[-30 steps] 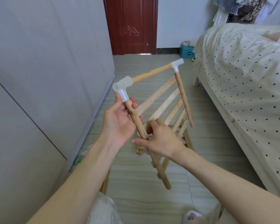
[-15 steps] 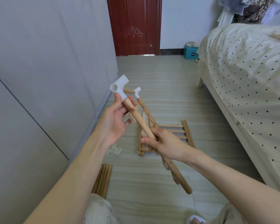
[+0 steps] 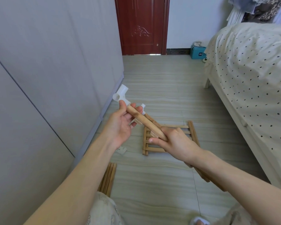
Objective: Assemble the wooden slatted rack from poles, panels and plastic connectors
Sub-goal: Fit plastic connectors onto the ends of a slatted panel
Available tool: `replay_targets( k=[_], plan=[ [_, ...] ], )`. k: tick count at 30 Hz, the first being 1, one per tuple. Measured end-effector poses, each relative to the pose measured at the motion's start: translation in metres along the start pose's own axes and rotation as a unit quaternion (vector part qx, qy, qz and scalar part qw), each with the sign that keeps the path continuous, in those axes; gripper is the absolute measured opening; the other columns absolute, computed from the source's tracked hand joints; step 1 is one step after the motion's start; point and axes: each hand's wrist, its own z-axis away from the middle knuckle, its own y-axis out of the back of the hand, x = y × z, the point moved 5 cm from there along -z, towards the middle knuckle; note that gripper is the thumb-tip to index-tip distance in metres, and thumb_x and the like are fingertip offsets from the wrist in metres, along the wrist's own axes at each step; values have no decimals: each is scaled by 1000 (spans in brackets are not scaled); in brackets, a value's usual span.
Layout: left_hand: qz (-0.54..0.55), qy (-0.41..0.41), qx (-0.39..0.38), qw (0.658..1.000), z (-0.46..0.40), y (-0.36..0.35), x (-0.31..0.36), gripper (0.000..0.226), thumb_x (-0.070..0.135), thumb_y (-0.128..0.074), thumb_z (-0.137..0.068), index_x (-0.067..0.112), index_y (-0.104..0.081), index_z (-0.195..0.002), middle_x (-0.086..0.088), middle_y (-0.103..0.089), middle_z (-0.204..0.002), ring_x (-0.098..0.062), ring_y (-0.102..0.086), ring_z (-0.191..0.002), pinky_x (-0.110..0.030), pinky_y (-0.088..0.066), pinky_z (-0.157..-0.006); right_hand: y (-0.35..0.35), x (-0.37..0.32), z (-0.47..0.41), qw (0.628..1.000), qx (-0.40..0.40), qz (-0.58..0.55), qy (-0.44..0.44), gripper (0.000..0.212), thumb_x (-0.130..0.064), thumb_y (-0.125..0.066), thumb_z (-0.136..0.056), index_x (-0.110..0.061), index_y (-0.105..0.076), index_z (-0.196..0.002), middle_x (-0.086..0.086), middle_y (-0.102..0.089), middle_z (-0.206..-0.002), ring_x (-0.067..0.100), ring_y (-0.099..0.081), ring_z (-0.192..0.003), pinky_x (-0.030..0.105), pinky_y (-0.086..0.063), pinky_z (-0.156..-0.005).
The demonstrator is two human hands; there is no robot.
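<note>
pole: round light wood [image 3: 144,121], held slanting above the floor, a white plastic connector [image 3: 121,95] on its upper end
second pole: behind it [image 3: 150,118]; small white connector [image 3: 143,108] on top
slatted panel: flat on floor [image 3: 191,127]
spare poles: bundled near wardrobe [image 3: 108,177]
loose connector: white, on floor [image 3: 122,150]

Both hands, left hand [image 3: 120,125] and right hand [image 3: 177,142], grip a connector-capped pole [image 3: 144,122].

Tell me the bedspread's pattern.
Cream bedspread with small dark dots, clear in the head view.
</note>
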Motion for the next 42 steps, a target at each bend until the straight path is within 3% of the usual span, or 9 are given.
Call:
replay_targets(
  k=[2,7,12,17,26,32,37,42],
  plan=[
    [-20,-8,3,1000,-1,2,-1,45,43,-27,-100,10,-57,-102,-2,-74,-82,-10,-70,-82,-29,-45,-83,1,0,0,999,-5,31,-12,41,-66,-44,-79,-28,-36,-66,-8,-46,-64,19,-47,-64,33,-38,-58],
    [-26,-17,14,999,-4,5,2,48,42,-23,-101,9,-58,-105,-7,-74,-90,-14,-66,-97,-29,-47,-85,3,-6,-4,994,4,102,-25,43,-58,-48,-86,-27,-28,-64,-8,-39,-64,26,-48,-70,33,-35,-57],
    [-34,8,59,998,-4,7,-2,48,38,-19,-103,8,-56,-100,-5,-73,-85,-12,-62,-93,-27,-46,-81,2,-11,-5,985,5,170,0,39,-57,-44,-89,-19,-38,-80,-4,-48,-71,27,-59,-84,31,-25,-58],
    [-23,42,77,996,-3,5,-5,47,37,-20,-102,7,-57,-99,-2,-65,-102,-12,-60,-90,-31,-40,-88,1,-9,-3,983,15,182,5,38,-57,-44,-89,-20,-38,-81,3,-61,-80,28,-60,-84,31,-25,-58],
    [-11,41,109,993,-8,9,-8,49,37,-20,-103,10,-59,-91,-3,-69,-77,-15,-61,-96,-30,-39,-98,-4,-6,-4,977,23,209,26,37,-54,-40,-92,-18,-36,-85,6,-64,-84,30,-61,-80,33,-30,-58],
    [-9,42,104,994,-13,14,-11,50,38,-20,-103,12,-61,-91,0,-70,-76,-10,-62,-89,-30,-36,-100,-5,-6,-5,976,30,214,34,40,-53,-40,-93,-13,-47,-91,2,-56,-73,28,-60,-74,30,-28,-56],
    [-23,43,81,996,-14,18,-12,51,39,-18,-102,16,-63,-95,6,-71,-70,-7,-61,-93,-30,-32,-101,-6,-8,-4,977,40,206,42,36,-52,-42,-92,-17,-37,-83,2,-54,-71,30,-59,-72,30,-26,-56],
    [3,50,77,996,-12,21,-14,46,40,-19,-102,19,-61,-100,6,-71,-73,-7,-61,-94,-33,-26,-105,-9,-9,-3,974,38,218,55,38,-52,-41,-93,-15,-41,-85,5,-60,-76,29,-59,-72,30,-29,-56]
  ],
)
